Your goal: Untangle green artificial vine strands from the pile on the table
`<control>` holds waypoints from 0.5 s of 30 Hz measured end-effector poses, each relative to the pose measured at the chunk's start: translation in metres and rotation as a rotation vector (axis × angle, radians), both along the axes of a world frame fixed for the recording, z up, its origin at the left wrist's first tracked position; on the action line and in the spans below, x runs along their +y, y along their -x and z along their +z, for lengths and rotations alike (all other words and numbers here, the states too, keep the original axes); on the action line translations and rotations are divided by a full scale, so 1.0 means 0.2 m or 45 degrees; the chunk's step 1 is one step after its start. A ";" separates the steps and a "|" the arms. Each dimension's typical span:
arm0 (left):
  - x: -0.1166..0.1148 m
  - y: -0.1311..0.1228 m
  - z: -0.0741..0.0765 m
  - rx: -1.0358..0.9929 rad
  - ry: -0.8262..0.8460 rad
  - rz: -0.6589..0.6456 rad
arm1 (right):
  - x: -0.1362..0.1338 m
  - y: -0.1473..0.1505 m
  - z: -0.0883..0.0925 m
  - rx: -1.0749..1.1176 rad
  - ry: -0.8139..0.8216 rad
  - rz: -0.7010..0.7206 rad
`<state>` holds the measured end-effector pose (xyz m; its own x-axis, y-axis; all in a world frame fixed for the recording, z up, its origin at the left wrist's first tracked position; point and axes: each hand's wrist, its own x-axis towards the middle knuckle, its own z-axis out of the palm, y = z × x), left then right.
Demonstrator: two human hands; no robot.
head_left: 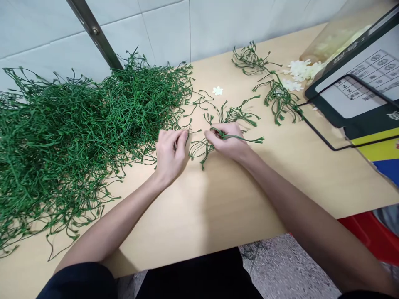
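Observation:
A large tangled heap of green plastic flower stems (124, 104) covers the left half of the table. Beside the heap's right edge, my left hand (171, 153) is closed, thumb against the fingers, and a thin green strand shows at its fingertips. What it grips is mostly hidden by the fingers. My right hand (227, 139) is closed round a branching green plastic stem (246, 138), whose forked tips stick out past both sides of the fist. More green sprigs (232, 113) spread out just behind the right hand.
A small white flower (217, 90) lies behind the hands. Green stem bunches (277, 93) and white petals (299, 70) lie at the back right, by a labelled box (358, 70) with a black wire loop (332, 148). A metal post (95, 31) rises at the back left.

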<state>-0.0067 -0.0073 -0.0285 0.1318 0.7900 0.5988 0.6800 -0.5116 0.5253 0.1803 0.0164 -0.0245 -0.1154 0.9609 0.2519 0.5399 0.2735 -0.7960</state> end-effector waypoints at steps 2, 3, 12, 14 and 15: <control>0.03 0.01 -0.02 -0.005 -0.010 0.147 | -0.01 0.00 0.01 0.024 0.048 0.069; 0.04 0.01 -0.03 0.002 -0.037 0.184 | -0.02 0.00 0.02 0.029 0.063 0.102; -0.02 -0.02 0.03 -0.107 0.146 -0.251 | -0.01 -0.01 0.01 0.118 0.058 0.223; -0.02 -0.02 0.03 -0.196 0.280 -0.259 | -0.01 -0.02 0.01 0.147 0.080 0.230; -0.02 -0.02 0.02 -0.254 0.318 -0.246 | -0.01 -0.02 0.01 0.167 0.096 0.235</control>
